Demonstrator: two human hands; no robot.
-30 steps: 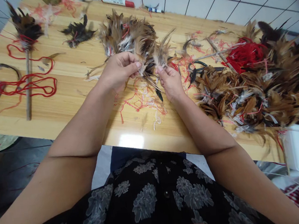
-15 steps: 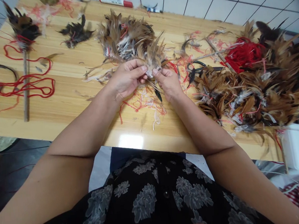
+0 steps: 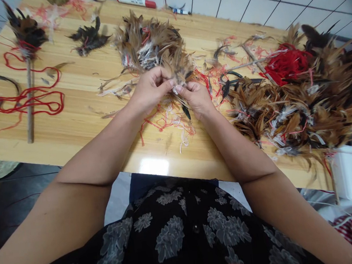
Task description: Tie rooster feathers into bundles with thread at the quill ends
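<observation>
My left hand (image 3: pixel 156 86) and my right hand (image 3: pixel 195 95) meet near the middle of the wooden table, thumbs and fingers pinched around the base of a small bunch of brown feathers (image 3: pixel 179 67). The feather tips point away from me, and the quill ends stick out below my fingers. What exactly lies between the fingertips is partly hidden. Just behind the bunch sits a larger pile of brown feathers (image 3: pixel 150 39). Red and white string scraps (image 3: pixel 168 118) lie on the table under my hands.
At left, a stick (image 3: pixel 30 104) topped with dark feathers lies under loops of red cord (image 3: pixel 51 103). On the right are a big feather heap (image 3: pixel 285 105), a red string bundle (image 3: pixel 289 63) and black-handled scissors (image 3: pixel 233 78). A red-capped marker (image 3: pixel 135 1) lies by the tiled wall.
The feather bunch has tipped slightly away from me and sits lower between my hands. My right thumb has shifted a little left, closer to my left thumb.
</observation>
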